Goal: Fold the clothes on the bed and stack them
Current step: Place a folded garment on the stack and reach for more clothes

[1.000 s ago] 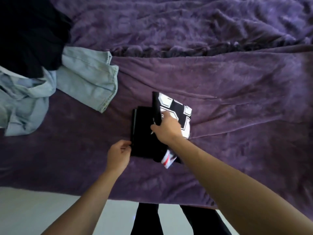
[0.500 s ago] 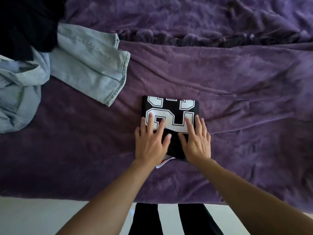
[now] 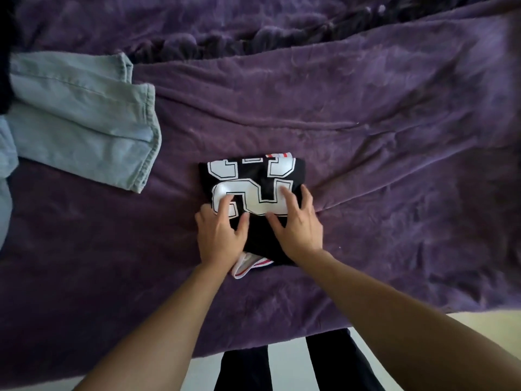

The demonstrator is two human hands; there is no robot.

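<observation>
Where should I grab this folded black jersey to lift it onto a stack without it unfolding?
Probably by its two side edges: slide the left hand and right hand under the folded black jersey from either side. It lies flat as a compact rectangle, and loose white trim pokes out at the near edge, so pinching there would likely pull folds apart.

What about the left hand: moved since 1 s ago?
Yes. The left hand moved right, away from the jeans cuff, from the left edge of the jersey onto its top, where it presses.
</observation>
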